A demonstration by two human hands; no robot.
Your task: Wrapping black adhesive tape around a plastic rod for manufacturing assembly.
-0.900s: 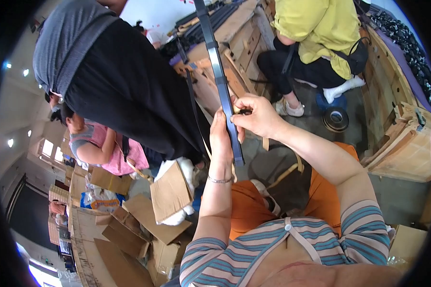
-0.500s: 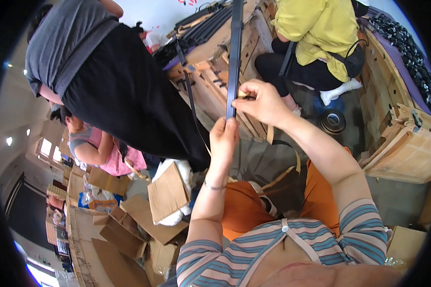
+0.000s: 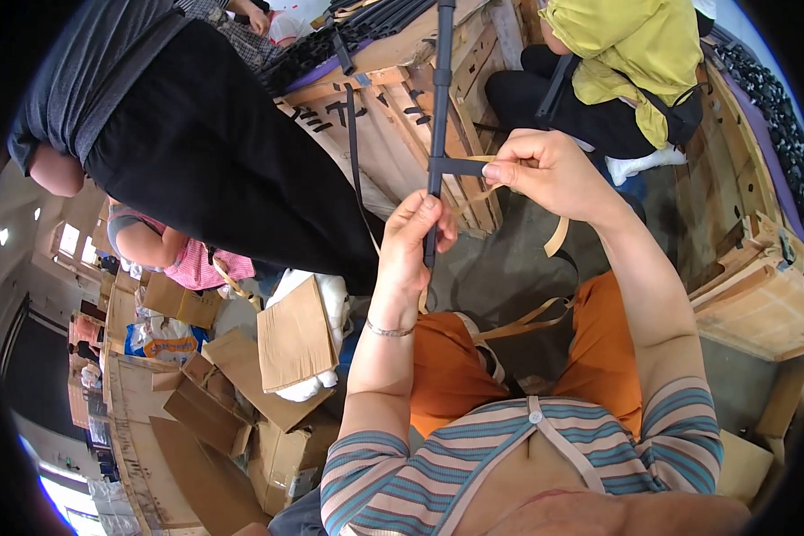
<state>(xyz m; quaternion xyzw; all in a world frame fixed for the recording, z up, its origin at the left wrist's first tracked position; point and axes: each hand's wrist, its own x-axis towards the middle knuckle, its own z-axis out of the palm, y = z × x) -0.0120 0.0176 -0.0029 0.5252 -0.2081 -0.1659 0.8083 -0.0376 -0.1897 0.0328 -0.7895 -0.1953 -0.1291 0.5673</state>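
Observation:
My left hand [image 3: 411, 237] is closed around the lower part of a long, thin black tube [image 3: 440, 98], which points up and away from me. Just above that grip, a short stretch of black adhesive tape [image 3: 461, 167] runs sideways from the tube to my right hand [image 3: 545, 176]. Thumb and fingers of that hand pinch the tape's end. Tan backing strip [image 3: 556, 237] dangles below the right hand, and more tan-and-black strip [image 3: 527, 329] hangs near my knees. Whether the tape wraps fully round the tube, I cannot tell.
A co-worker in black trousers [image 3: 232, 152] stands close on the left. Another in a yellow top [image 3: 634, 45] sits at the upper right. Wooden crates [image 3: 732, 268] flank the far side and right. Cardboard boxes [image 3: 281, 460] lie at the lower left; black tubes [image 3: 389, 31] are piled ahead.
My right hand has moved right, away from the tube, and a span of tape now shows between them. The tube has turned in my left hand. The whole view has shifted slightly.

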